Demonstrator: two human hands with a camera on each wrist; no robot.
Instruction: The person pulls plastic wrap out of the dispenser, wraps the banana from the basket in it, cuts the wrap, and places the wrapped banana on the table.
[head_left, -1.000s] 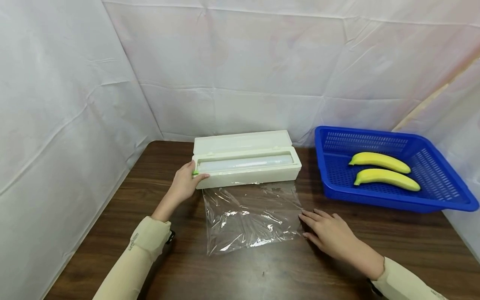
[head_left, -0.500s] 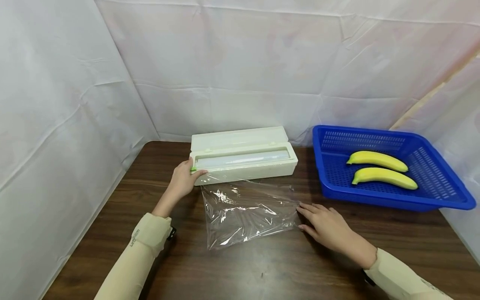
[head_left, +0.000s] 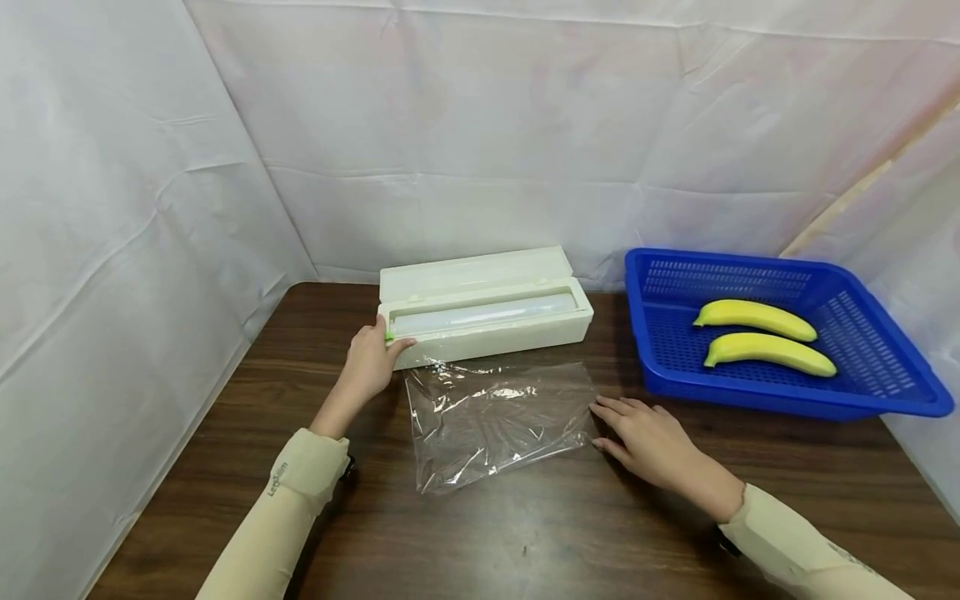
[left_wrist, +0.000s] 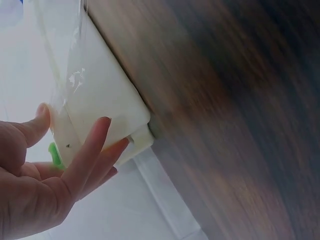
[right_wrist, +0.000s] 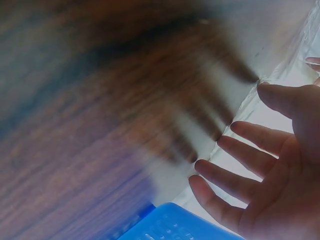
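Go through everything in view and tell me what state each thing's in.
Box: open
Lid: tilted back
Roll: in the box, uncovered
Film: spread out, wrinkled
Basket: upright, uncovered
Bananas: unpeeled, side by side
Backdrop: creased
Left hand: gripping the box
Right hand: touching the film's edge

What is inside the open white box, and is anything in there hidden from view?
A pale roll lies lengthwise inside the white box. The roll covers whatever is beneath it, so that part cannot be seen.
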